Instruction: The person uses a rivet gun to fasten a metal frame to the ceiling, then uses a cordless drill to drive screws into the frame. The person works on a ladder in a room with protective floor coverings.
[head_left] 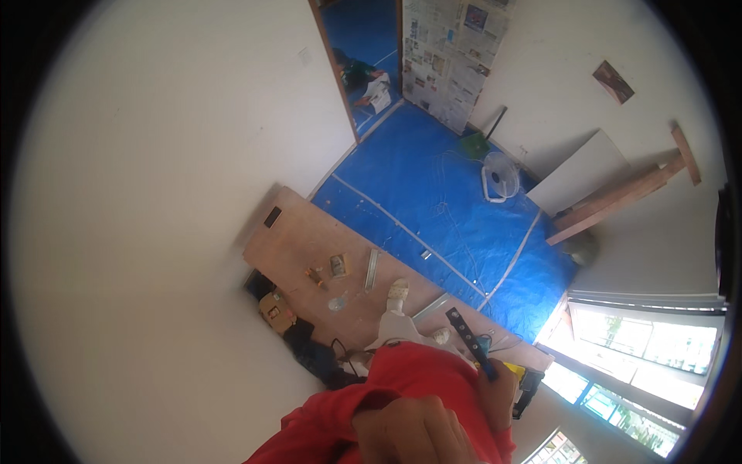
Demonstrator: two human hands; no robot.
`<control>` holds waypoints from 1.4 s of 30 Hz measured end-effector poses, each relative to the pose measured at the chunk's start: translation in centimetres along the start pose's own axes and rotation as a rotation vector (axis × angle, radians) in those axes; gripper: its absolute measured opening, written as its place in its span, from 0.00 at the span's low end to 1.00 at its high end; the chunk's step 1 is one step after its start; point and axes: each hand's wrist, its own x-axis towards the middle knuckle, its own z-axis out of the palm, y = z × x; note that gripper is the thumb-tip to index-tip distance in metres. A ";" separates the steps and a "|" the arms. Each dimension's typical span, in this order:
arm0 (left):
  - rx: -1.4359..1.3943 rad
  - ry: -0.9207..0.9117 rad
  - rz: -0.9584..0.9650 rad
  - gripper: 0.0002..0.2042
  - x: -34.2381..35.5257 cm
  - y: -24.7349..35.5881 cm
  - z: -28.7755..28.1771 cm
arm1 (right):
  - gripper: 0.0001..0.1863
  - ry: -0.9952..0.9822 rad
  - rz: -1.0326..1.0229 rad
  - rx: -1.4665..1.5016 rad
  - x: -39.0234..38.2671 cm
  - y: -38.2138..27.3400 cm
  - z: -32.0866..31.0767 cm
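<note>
My right hand [502, 387] grips the lower end of a flat black bar [467, 338] with a row of round light spots along it. The bar slants up and left from my fist, over a wooden platform. Close to the lower edge, my left hand [417, 431] is curled with its knuckles up, in front of my red top. Its fingertips are hidden, so whatever it may hold does not show. Beside the right hand lies something yellow [508, 370], partly covered.
I stand on a brown wooden platform [309, 232] carrying metal strips [372, 268] and an orange-handled tool [315, 277]. Below lies blue sheeting [433, 170] with a fan [501, 177], green dustpan [474, 146] and leaning wooden beam [618, 199]. Another person [359, 75] shows through a doorway.
</note>
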 end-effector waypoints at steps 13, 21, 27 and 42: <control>1.044 1.217 -0.687 0.08 -22.9 10.6 -24.5 | 0.18 -0.228 0.014 -0.208 8.1 2.5 13.3; 1.991 1.716 -1.127 0.07 -81.8 13.8 -56.4 | 0.09 -0.355 -0.031 -0.263 16.0 15.9 36.3; 2.224 1.645 -1.419 0.09 -102.4 18.6 -72.0 | 0.09 -0.482 0.114 -0.381 20.8 21.8 46.1; 1.895 2.281 -1.023 0.10 -105.7 19.0 -79.0 | 0.10 -0.471 0.223 -0.346 24.2 23.2 53.2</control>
